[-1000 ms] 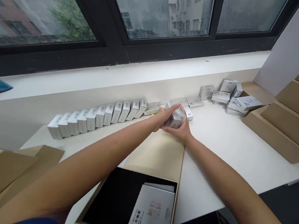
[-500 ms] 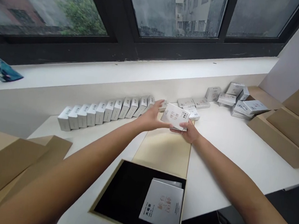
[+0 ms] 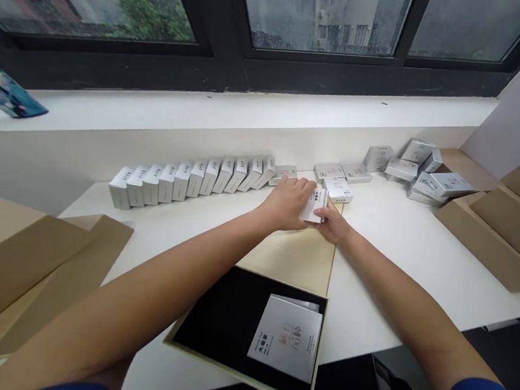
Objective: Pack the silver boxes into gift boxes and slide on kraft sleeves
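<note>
Between my two hands is a small white box (image 3: 314,206) with dark and reddish printing, held above the cream lid flap. My left hand (image 3: 288,202) wraps over its left side and covers much of it. At the right edge, my right hand (image 3: 331,222) grips with the thumb on top and fingers beneath. Nearer to me, a black-lined gift box (image 3: 213,312) lies open on the table. In its right side rests a silver-white box (image 3: 288,337), with the edge of another showing behind it.
A leaning row of several white boxes (image 3: 195,179) lines the table's back left. Flat boxes (image 3: 339,190) lie behind my hands, and a loose pile (image 3: 426,173) sits at back right. Brown cartons flank the table at left (image 3: 23,247) and right (image 3: 488,239).
My left hand has gone from spread fingers beside the white box to closing over its left side. The right hand keeps its grip, and the view has shifted slightly.
</note>
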